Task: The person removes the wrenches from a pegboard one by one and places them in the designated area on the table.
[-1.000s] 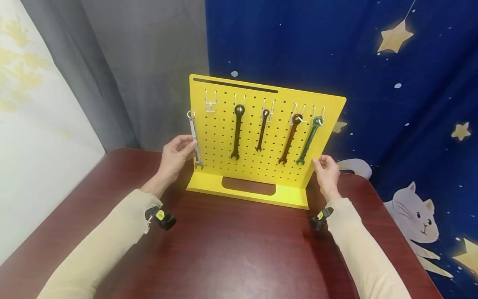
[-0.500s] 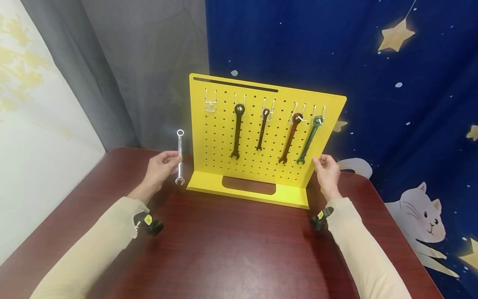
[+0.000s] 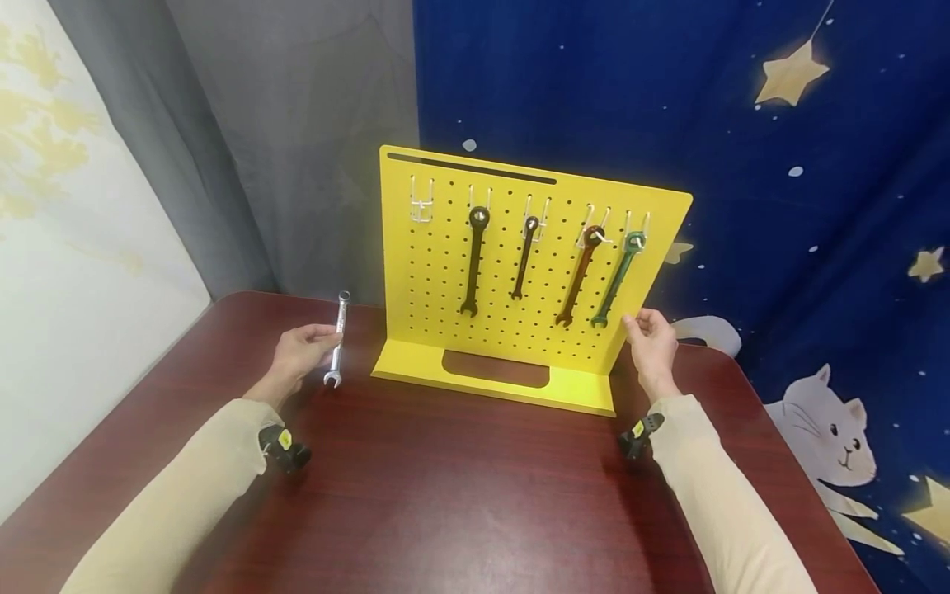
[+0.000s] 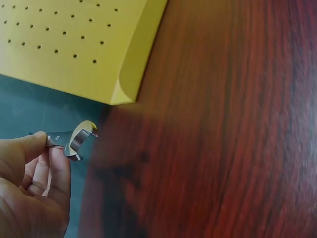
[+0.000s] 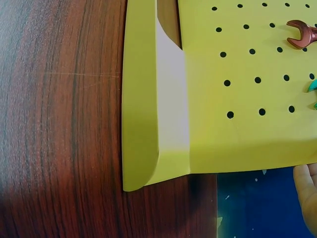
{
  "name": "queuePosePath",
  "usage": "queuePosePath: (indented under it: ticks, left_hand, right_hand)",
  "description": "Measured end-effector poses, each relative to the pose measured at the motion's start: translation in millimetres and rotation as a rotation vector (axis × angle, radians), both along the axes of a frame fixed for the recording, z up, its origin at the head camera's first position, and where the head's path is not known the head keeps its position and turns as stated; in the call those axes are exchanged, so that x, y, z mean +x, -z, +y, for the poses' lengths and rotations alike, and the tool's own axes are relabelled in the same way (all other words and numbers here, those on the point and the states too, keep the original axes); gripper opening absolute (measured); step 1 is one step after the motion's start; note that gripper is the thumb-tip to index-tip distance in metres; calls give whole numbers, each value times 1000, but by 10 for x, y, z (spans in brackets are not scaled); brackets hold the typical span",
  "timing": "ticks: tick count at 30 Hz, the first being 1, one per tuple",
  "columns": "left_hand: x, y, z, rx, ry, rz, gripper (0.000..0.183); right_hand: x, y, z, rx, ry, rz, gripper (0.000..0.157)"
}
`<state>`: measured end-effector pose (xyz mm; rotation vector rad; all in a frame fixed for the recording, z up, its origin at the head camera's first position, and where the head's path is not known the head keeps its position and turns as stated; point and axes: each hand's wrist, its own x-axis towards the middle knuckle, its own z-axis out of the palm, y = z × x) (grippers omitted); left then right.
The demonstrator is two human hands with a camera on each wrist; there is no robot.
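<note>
My left hand (image 3: 298, 356) pinches a silver combination wrench (image 3: 339, 337) by its shank, left of the yellow pegboard (image 3: 430, 272). The wrench stands nearly upright, ring end on top and open jaw below; in the left wrist view its open end (image 4: 79, 140) sticks out past the fingers. At the pegboard's right edge, my right hand (image 3: 653, 346) holds the board between thumb and fingers; the right wrist view catches only part of this hand (image 5: 307, 193). From the board hang a black wrench (image 3: 473, 264), a smaller dark wrench (image 3: 524, 260), a reddish-brown wrench (image 3: 579, 280) and a green wrench (image 3: 618, 280).
A white wire hook (image 3: 421, 206) at the board's upper left carries nothing. The board's base (image 3: 408, 363) rests on a dark red wooden table (image 3: 460, 495). Grey and blue curtains (image 3: 557, 82) hang behind the table.
My left hand has moved left and down, carrying the silver wrench away from the pegboard's left edge. The right hand has stayed at the board's right edge.
</note>
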<state>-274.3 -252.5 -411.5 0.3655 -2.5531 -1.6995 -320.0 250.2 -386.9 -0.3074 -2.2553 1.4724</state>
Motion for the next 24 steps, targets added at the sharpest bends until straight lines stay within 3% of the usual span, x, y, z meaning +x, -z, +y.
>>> queuePosePath:
  ticks: [10, 24]
  left_hand:
    - [-24, 167, -114, -48, 0, -46, 36]
    - [-52, 288, -109, -240, -6, -52, 34]
  right_hand:
    - [11, -10, -5, -6, -4, -18, 32]
    - [6, 5, 7, 9, 0, -8, 31]
